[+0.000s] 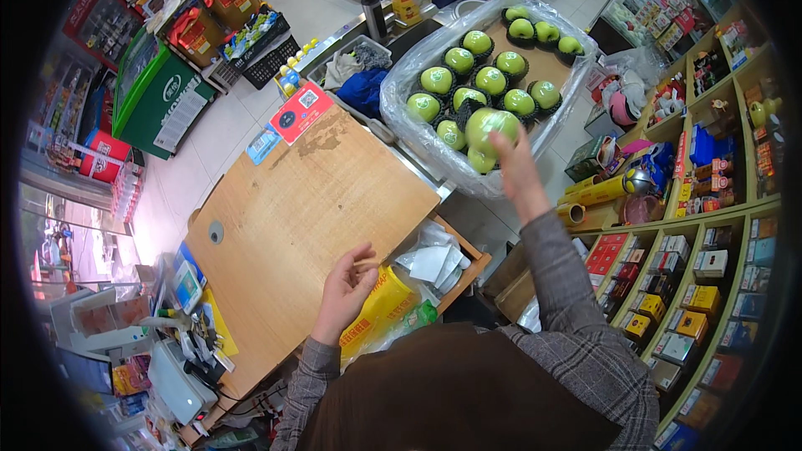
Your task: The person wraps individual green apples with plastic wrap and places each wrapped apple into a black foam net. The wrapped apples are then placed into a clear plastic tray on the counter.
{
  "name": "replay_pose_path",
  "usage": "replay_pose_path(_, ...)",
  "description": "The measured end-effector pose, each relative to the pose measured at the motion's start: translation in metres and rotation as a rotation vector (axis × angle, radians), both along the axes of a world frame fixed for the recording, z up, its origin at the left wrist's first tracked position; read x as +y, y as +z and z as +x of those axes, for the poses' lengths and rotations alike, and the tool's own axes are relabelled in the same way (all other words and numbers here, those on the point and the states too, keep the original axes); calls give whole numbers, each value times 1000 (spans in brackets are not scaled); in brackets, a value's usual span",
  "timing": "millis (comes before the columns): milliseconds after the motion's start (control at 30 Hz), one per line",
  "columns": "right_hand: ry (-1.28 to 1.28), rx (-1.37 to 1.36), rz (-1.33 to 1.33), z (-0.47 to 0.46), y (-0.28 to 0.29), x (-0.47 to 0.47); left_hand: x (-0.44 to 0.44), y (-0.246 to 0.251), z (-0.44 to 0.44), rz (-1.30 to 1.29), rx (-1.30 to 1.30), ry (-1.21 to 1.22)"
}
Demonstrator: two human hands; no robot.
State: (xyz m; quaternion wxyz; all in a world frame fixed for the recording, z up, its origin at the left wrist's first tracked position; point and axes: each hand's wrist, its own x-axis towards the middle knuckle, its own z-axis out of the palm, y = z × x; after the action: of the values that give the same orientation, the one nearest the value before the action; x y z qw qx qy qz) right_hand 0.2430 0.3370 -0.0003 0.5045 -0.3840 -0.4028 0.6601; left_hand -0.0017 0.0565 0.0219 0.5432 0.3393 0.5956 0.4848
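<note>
My right hand (517,166) is at the near edge of a plastic-lined box (407,131), its fingers closed on a green apple (490,129). The held apple looks slightly blurred, and a black foam net (467,111) shows beside it. Several more green apples, many with round stickers and black foam nets, sit in the box, such as one apple (490,80) near the middle. My left hand (351,285) holds nothing; its fingers are apart and slightly curled above the near edge of the wooden desk (301,200).
An open drawer (467,275) with plastic bags juts from the desk, beside a yellow plastic packet (382,310). A red card (301,114) lies on the desk's far corner. Shelves of small boxes (664,307) stand at right; a white device (180,382) is at lower left.
</note>
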Motion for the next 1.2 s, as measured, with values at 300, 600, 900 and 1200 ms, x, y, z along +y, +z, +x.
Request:
replay_pose_path(300, 260, -654, 77, 14, -41, 112, -1, -4, 12, -131, -23, -152)
replay_pose_path(600, 301, -851, 389, -20, -14, 71, -10, -3, 3, -113, -31, -60)
replay_pose_path(900, 724, -476, 652, -68, 76, -98, 28, 12, 3, 241, -311, 298)
replay_pose_path(1200, 819, -375, 364, -85, 79, -158, -4, 15, -12, 387, -438, 352)
